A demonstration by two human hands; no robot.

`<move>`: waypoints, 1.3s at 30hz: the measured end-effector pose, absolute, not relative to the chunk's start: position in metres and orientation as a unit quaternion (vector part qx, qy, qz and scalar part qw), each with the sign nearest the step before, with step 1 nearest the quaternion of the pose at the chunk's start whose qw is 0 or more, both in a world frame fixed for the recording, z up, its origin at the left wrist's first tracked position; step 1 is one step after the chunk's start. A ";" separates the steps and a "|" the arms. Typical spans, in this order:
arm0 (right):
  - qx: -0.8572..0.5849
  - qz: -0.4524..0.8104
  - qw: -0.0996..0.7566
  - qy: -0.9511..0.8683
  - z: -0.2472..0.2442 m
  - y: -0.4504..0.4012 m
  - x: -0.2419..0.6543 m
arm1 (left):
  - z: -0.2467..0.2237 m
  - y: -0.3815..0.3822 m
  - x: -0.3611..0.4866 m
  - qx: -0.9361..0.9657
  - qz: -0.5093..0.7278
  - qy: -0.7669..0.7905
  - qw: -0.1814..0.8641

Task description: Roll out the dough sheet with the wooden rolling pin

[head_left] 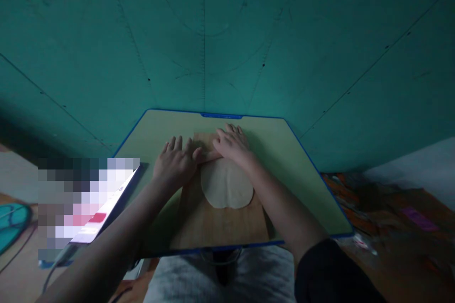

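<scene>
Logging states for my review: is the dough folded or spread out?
Spread out: the dough lies as a flat, roughly round sheet on the wooden board. Its far edge is unclear.

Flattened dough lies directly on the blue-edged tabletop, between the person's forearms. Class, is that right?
Not quite. The flattened dough lies on a wooden board, not directly on the blue-edged tabletop, as the head view shows. The rest stands.
</scene>
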State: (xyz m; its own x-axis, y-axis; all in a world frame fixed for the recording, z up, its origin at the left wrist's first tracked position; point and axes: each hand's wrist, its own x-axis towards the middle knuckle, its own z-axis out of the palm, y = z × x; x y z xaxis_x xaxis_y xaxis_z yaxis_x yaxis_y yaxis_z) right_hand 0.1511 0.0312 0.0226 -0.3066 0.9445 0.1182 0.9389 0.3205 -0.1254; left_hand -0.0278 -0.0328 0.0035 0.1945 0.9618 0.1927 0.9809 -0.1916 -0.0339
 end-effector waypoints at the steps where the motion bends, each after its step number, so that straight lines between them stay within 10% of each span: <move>1: -0.579 0.013 0.091 -0.810 0.020 0.027 0.153 | 0.004 -0.039 -0.025 -0.770 -0.079 -0.628 0.079; 20: -0.511 0.044 0.100 -0.853 0.014 -0.070 0.205 | 0.008 -0.130 -0.012 -0.845 -0.102 -0.519 0.085; 30: -0.572 0.079 0.222 -0.786 0.028 -0.040 0.198 | 0.037 -0.064 -0.023 -0.796 -0.057 -0.603 -0.005; 39: -0.675 0.046 0.119 -0.727 0.041 0.006 0.197 | 0.050 -0.016 -0.006 -0.771 -0.010 -0.637 0.000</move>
State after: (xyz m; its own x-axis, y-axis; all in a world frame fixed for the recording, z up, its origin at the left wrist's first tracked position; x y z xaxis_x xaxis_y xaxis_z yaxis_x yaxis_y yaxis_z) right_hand 0.1974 0.0065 0.0406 -0.0600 0.9920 0.1108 0.9701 0.0841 -0.2275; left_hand -0.0061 -0.0163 0.0501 0.1885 0.9820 0.0156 0.9820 -0.1887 0.0130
